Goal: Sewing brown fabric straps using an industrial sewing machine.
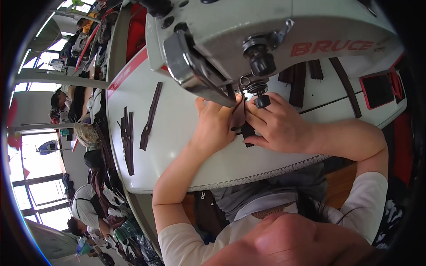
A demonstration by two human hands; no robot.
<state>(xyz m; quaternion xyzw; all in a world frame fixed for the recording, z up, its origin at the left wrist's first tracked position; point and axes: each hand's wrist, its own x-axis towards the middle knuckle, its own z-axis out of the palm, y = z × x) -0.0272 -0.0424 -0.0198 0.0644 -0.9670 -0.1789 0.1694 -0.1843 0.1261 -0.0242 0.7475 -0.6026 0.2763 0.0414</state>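
Under the head of a white Bruce sewing machine [219, 30], a small brown fabric piece [238, 117] lies between my hands. My left hand [214, 124] grips its left side, with the fingertips partly hidden behind the metal guard [189, 66]. From the right, my right hand [279, 124] presses on a dark zipper strip [249, 134] whose cut end points towards me. The thumb rests beside that end. A lit spot shows near the needle area, but the needle itself is hidden by the machine's parts and my fingers.
Zippers [127, 143] and a single zipper [151, 116] lie on the white table [176, 156] at left. Dark strips [298, 84] and a red-cased phone [377, 91] are at right. A ruler tape [259, 174] lines the front edge. Other people work beyond the left side.
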